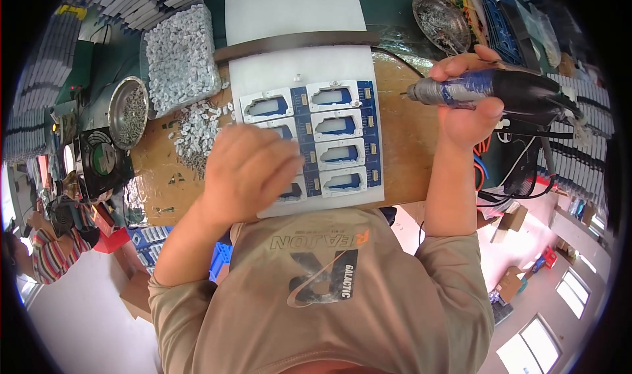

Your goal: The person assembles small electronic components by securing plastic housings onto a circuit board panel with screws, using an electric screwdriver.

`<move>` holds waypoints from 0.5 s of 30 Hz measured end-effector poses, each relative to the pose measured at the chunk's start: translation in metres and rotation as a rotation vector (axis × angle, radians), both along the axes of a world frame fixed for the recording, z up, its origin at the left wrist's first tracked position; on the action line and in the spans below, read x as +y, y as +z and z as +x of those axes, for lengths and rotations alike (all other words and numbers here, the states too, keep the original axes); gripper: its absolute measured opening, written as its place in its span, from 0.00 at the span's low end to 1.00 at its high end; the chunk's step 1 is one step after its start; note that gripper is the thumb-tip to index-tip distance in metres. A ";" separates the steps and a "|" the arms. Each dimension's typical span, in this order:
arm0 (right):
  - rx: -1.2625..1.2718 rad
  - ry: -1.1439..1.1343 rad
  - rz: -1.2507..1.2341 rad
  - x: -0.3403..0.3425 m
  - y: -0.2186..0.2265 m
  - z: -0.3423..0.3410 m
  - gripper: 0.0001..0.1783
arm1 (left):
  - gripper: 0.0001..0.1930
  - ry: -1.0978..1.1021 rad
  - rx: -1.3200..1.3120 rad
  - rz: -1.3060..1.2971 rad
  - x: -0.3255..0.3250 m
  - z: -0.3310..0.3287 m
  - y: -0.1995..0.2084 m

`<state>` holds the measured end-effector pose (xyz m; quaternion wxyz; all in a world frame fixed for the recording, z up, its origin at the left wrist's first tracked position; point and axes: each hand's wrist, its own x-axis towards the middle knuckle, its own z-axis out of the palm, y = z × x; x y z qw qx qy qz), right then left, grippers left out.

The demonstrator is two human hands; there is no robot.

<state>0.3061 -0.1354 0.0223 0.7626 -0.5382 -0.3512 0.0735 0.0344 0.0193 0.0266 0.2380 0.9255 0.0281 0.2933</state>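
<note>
Screwdriver [526, 89]: a taped power driver with a black body, clasped in the right hand [466, 120], fingers over the top and thumb beneath; it is held off to the right, apart from the boards, bit aimed left, perhaps to leave the work uncovered.
Left hand [253, 166]: bent over the left column of frames, blurred; I cannot tell whether its fingers pinch anything.
White plastic frames [317, 127]: seated on blue circuit boards [370, 137] in two columns, four showing on the right, the left ones partly hidden by that hand.
White sheet [260, 74]: under the boards, probably to protect them from the wooden bench [411, 150].
Dark bar [296, 42]: across the sheet beyond the boards, maybe holding it flat.
Small white parts [197, 129]: heaped beside the left hand, apparently for easy reach.
Metal dish [116, 104]: left of the heap, holding small metal pieces.
</note>
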 end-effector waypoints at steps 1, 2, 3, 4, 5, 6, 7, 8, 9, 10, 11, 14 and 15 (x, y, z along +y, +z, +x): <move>-0.005 -0.001 0.003 -0.001 0.000 0.001 0.56 | 0.13 0.039 0.040 -0.023 0.006 0.004 0.004; -0.009 0.040 -0.021 -0.003 -0.001 0.002 0.56 | 0.13 0.037 0.035 -0.020 0.011 0.009 0.004; -0.014 0.083 -0.045 -0.003 0.000 0.002 0.57 | 0.11 0.119 0.049 -0.054 0.016 0.013 0.003; -0.018 0.083 -0.042 -0.003 0.001 0.002 0.57 | 0.10 0.199 0.063 -0.088 0.021 0.017 0.002; -0.034 0.086 -0.062 -0.002 0.002 0.002 0.59 | 0.07 0.245 0.109 -0.189 0.024 0.023 0.003; -0.050 0.091 -0.082 -0.001 0.004 0.002 0.62 | 0.07 0.245 0.104 -0.188 0.027 0.029 0.003; -0.055 0.090 -0.081 0.000 0.005 0.002 0.62 | 0.06 0.263 0.140 -0.198 0.030 0.034 0.004; -0.046 0.105 -0.059 0.001 0.005 0.002 0.62 | 0.05 0.279 0.175 -0.208 0.033 0.040 0.004; -0.037 0.122 -0.037 0.002 0.006 0.003 0.62 | 0.05 0.280 0.170 -0.208 0.034 0.045 0.002; -0.042 0.123 -0.035 0.003 0.006 0.003 0.62 | 0.05 0.253 0.155 -0.211 0.034 0.050 -0.001; -0.045 0.144 -0.032 0.005 0.007 0.004 0.60 | 0.05 0.226 0.140 -0.214 0.033 0.055 -0.004; -0.035 0.200 -0.063 0.007 0.012 0.007 0.57 | 0.06 0.161 0.133 -0.185 0.028 0.070 -0.008; -0.014 0.233 -0.093 0.008 0.014 0.009 0.55 | 0.06 0.159 0.127 -0.186 0.029 0.073 -0.010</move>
